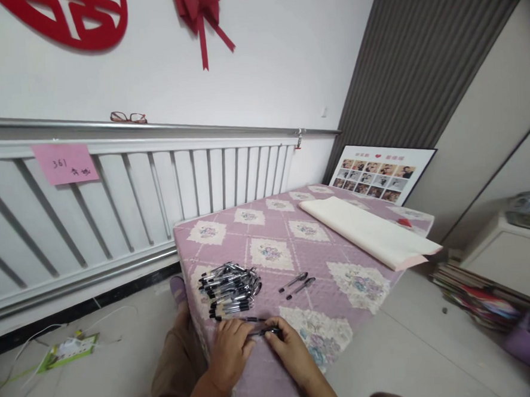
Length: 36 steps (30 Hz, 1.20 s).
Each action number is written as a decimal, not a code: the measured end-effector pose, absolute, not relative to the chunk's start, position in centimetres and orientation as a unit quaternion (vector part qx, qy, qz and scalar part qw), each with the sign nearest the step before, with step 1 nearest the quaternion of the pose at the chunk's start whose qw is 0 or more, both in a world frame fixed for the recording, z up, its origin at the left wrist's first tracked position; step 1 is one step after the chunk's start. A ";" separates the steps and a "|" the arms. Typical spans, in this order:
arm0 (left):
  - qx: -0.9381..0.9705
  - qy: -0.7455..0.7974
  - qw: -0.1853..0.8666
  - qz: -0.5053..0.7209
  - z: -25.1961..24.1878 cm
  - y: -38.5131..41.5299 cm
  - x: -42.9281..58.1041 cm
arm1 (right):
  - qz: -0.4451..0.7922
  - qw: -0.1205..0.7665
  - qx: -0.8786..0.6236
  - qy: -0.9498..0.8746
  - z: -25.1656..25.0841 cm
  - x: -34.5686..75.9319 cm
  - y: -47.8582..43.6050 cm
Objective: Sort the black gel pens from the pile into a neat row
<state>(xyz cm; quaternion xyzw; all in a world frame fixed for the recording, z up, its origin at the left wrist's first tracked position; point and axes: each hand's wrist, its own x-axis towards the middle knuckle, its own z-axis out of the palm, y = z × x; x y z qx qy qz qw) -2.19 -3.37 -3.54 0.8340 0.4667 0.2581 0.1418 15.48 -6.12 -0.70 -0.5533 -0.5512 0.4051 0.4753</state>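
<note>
Both hands meet at the near edge of a table covered with a pink flowered cloth [294, 232]. My left hand [229, 353] and my right hand [292, 349] are each closed on the same black pen [264, 331], held between their fingertips just above the cloth. A heap of several black pens [230, 287] lies just beyond my left hand. Two separate pens [297, 283] lie side by side beyond my right hand.
A folded cream sheet [370, 231] lies across the table's far right. A framed photo collage [378, 173] leans on the wall behind. A white radiator [134, 200] with a pink note [65, 164] and red glasses [128, 117] stands left. Books [472, 293] pile on the floor right.
</note>
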 end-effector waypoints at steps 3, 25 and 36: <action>0.830 0.464 0.124 0.284 -4.4 -3.4 -2.4 | 0.451 0.487 -0.550 -0.507 -1.5 15.9 -6.0; 0.835 0.441 0.015 0.328 -8.7 -2.1 -3.3 | 0.391 0.453 -0.718 -0.354 0.3 33.0 0.4; 0.839 0.380 -0.066 0.385 -8.0 -1.4 -3.6 | 0.302 0.359 -0.785 -0.404 -0.8 33.9 4.6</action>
